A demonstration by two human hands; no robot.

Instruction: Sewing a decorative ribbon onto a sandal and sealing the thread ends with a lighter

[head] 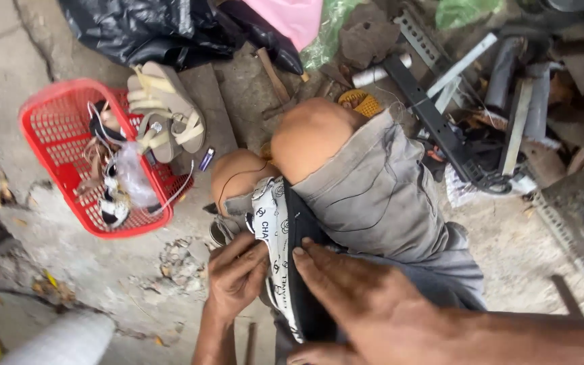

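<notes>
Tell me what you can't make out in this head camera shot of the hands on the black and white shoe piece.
Head view only:
- Black and white printed shoe piece: lower end hidden under the right hand and left hand.
- Red plastic basket: contents tangled, partly behind a clear bag; too small to identify.
- Beige strappy sandals: soles unseen.
- Metal scrap pile: cut off by the top edge.

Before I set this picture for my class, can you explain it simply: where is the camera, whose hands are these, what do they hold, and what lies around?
The camera sits on the person's head and looks down at their own lap and bent knees. Both bare hands work on a black and white piece of material. The left hand pinches its patterned white edge with the fingers; the right hand lies flat on the black part. On the concrete ground stand a red basket holding footwear parts, beige sandals on its rim, a small lighter and, to the right, scrap metal.
</notes>
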